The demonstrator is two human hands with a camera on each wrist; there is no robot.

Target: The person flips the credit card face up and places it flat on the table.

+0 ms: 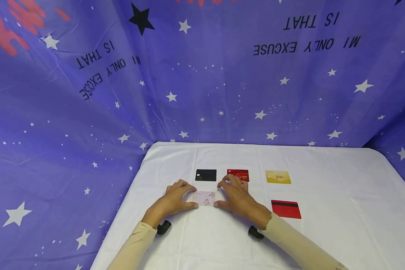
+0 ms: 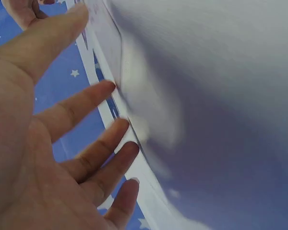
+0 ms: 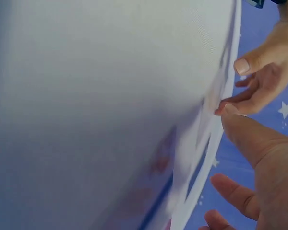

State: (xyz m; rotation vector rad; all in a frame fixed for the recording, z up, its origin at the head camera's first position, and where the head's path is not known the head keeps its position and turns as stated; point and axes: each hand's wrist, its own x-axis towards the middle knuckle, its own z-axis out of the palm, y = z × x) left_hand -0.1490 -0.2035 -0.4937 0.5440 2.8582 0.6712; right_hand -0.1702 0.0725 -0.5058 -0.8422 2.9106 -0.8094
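Note:
A pale pink card with a floral print (image 1: pixel 206 198) lies on the white tablecloth between the two hands. At its left end is my left hand (image 1: pixel 173 198), thumb and index finger spread, with the fingertips right at the edge. The left wrist view shows the fingers (image 2: pixel 81 106) loosely extended beside the card (image 2: pixel 105 43). My right hand (image 1: pixel 239 197) is at the card's right end, thumb by the near corner and index finger beyond the far corner. It partly covers a red VIP card (image 1: pixel 237 173) behind it. A black VIP card (image 1: pixel 206 175) lies just beyond the pink one.
Right of the red VIP card lies a gold card (image 1: pixel 278 177). Nearer, beside the right forearm, is a red card with a black stripe (image 1: pixel 286 209). The white-covered table (image 1: pixel 341 195) meets a purple star-patterned curtain (image 1: pixel 222 93) at the back and left.

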